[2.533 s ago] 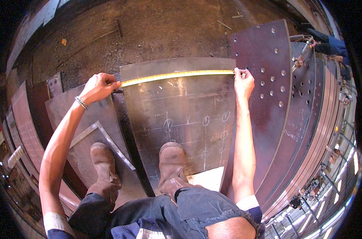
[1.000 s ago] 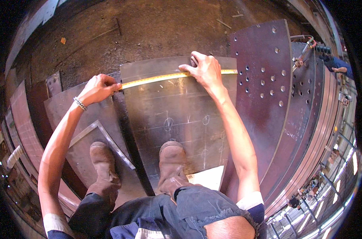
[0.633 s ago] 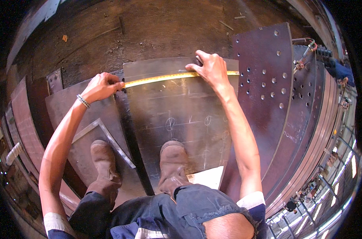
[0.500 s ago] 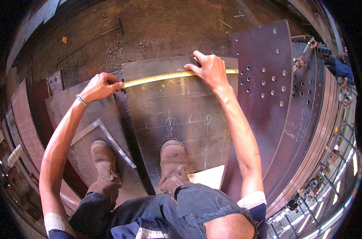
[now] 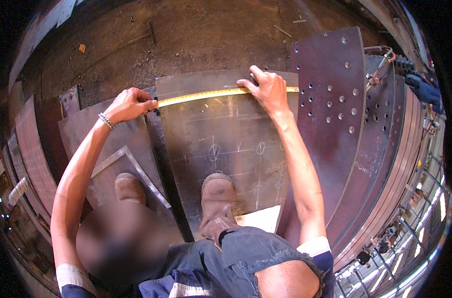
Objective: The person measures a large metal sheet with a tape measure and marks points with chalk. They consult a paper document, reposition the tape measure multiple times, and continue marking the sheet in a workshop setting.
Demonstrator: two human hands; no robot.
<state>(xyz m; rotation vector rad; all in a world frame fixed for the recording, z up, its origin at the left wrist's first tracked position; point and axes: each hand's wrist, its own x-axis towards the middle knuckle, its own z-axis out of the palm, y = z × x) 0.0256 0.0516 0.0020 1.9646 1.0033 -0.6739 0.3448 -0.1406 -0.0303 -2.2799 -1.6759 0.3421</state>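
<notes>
A yellow measuring tape [image 5: 201, 95] stretches across the far part of a grey steel plate [image 5: 226, 124] with chalk lines and circled marks. My left hand [image 5: 128, 105] pinches the tape's left end at the plate's left edge; a chain bracelet circles that wrist. On the tape's right part rests my right hand [image 5: 269, 92], thumb along the blade and fingers closed. A small thin thing shows between those fingers, too little of it to name. The tape passes beneath this hand and reaches the plate's right edge.
An L-shaped metal square [image 5: 127, 155] lies on the left plate, beside my boot. A white sheet [image 5: 260, 219] is near my other boot [image 5: 217, 196]. Drilled reddish steel plates [image 5: 330, 74] stand to the right, with hoses [image 5: 387, 57] beyond. A dark gap [image 5: 169, 184] separates the plates.
My right hand has slid slightly right along the tape. My left hand keeps its pinch on the tape's end, and the view has shifted a little.
</notes>
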